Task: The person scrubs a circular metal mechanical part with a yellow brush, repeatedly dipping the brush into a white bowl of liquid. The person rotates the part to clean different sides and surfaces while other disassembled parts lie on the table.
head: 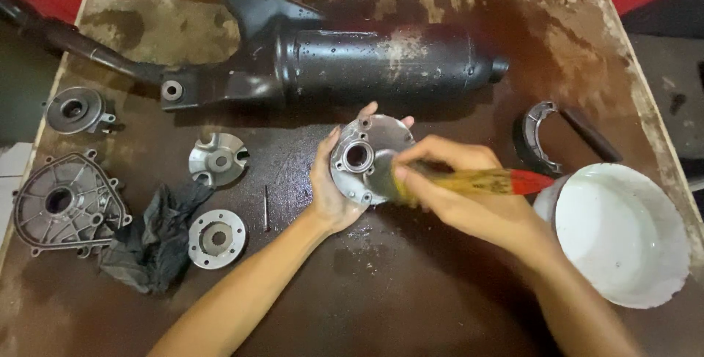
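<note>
My left hand holds a round grey metal disc part with a centre hole, tilted up above the middle of the table. My right hand grips a paintbrush with a wooden, red-tipped handle. Its bristles rest against the disc's right side and look blurred.
A black motorcycle exhaust muffler lies across the back of the stained wooden table. At the left sit a grey engine cover, a small housing, two round metal parts, a black rag and a thin pin. A white bowl and a brake shoe stand on the right.
</note>
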